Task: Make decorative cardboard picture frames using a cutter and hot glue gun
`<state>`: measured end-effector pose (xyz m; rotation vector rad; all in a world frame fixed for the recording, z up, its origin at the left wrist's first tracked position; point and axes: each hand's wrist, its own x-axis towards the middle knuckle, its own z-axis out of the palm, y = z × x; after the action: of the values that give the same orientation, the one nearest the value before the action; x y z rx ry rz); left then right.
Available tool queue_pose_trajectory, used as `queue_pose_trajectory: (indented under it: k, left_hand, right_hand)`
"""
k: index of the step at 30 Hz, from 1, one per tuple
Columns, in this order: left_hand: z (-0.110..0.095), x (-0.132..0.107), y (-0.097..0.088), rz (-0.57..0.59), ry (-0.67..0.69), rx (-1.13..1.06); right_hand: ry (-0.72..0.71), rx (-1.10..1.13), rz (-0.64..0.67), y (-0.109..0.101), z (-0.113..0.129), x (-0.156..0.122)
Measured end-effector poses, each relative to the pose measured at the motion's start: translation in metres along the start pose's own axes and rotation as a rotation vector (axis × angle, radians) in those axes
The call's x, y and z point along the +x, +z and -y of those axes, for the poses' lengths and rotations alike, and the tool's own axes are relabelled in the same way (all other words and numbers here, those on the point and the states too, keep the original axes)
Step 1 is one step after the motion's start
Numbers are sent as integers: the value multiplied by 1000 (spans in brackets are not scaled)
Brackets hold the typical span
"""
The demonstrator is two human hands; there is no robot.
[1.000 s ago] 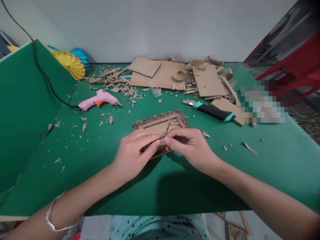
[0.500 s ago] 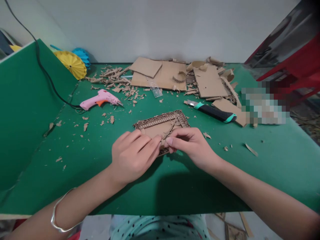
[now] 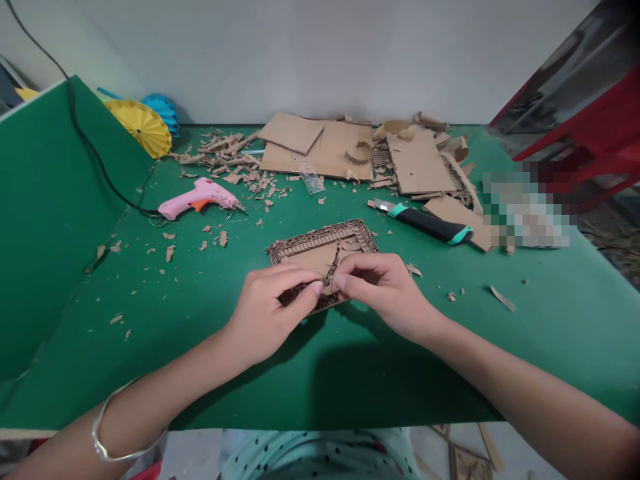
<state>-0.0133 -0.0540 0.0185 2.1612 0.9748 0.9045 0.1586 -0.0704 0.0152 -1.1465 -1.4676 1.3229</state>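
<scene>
Closest in, both hands meet over the near edge of a flat cardboard frame (image 3: 325, 252) lying on the green surface (image 3: 350, 373). Left hand (image 3: 267, 313) and right hand (image 3: 385, 290) are pinched narrow, fingertips nearly touching, gripping a thin cardboard strip (image 3: 331, 277) right on top of the frame. A silver bangle (image 3: 103, 433) sits on the left wrist. Further out, a pink glue gun (image 3: 200, 198) lies off to the left with scraps all around it, and a black and teal utility knife (image 3: 425, 223) lies to the right. At the back there's a pile of cardboard sheets (image 3: 325, 150), plus a yellow paper fan (image 3: 140, 127) in the far left corner.
</scene>
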Motion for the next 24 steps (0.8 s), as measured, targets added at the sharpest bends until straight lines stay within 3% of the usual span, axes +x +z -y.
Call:
queue_pose_trajectory:
  k: [3,7,10,20,24]
  left_hand:
    - [0,0,0,20,-25,10]
    - [1,0,1,24,-38,23]
    - [1,0,2,20,-35,39]
    - [4,-2,6,27,-65,40]
    - [3,0,4,110,-170,-83]
  right_hand:
    - [-117,-230,-37,0,0,-1]
    - [-456,-600,-136,0,-2,-3]
    - [-611,-769,-159,-1,-6,-3]
    - [-775,-1075,-53,-5,-5,-1]
    - [-790,-1165,52,-8,-3,0]
